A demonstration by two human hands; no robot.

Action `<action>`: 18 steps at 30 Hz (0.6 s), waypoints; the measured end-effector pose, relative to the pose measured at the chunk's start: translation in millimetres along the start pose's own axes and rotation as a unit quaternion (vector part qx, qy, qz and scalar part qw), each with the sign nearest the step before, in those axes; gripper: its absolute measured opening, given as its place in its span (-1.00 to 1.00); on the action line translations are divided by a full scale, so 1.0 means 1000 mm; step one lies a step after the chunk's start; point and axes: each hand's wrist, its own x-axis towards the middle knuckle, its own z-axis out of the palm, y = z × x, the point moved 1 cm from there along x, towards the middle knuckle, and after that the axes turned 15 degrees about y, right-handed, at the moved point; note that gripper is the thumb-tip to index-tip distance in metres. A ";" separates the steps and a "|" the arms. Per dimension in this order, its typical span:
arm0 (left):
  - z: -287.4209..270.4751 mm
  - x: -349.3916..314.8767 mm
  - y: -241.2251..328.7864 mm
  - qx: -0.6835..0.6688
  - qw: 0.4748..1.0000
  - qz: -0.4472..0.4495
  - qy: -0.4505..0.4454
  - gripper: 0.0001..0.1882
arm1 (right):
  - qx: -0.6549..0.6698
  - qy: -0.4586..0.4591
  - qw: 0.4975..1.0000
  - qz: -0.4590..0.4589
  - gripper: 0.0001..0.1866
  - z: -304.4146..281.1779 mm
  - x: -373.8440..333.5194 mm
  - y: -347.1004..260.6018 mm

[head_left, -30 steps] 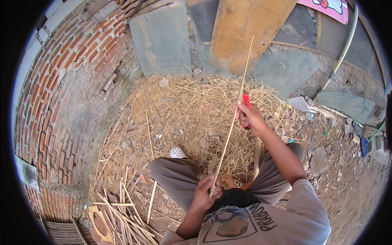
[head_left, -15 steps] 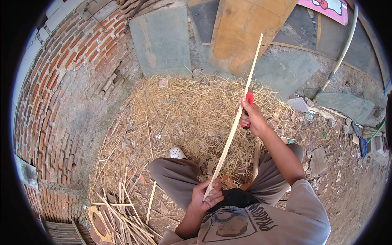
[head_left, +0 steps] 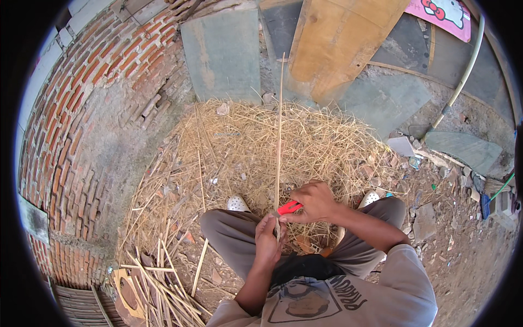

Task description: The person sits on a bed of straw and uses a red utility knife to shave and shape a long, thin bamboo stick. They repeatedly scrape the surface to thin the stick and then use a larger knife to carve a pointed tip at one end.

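A long, thin bamboo strip (head_left: 279, 136) stands away from me over the straw, nearly straight up the picture. Its near end is in my left hand (head_left: 267, 240), whose fingers are closed round it in front of my lap. My right hand (head_left: 313, 201) grips a red utility knife (head_left: 289, 207). The knife's front end meets the strip just above my left fingers, and both hands are close together there. The blade is too small to make out clearly.
Loose straw-like shavings (head_left: 245, 147) cover the ground ahead. A pile of cut strips (head_left: 163, 289) lies at my lower left. A brick wall (head_left: 71, 147) rises on the left; grey slabs (head_left: 220, 57) and a brown board (head_left: 343, 43) lean at the back.
My right hand has come down the strip with the knife, close to my left hand. The strip's far end has swung left, and my left hand has moved slightly up.
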 end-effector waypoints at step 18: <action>0.001 0.004 0.009 -0.074 0.991 -0.089 -0.068 -0.71 | -0.051 0.054 0.997 -0.018 -0.30 0.011 -0.002 0.019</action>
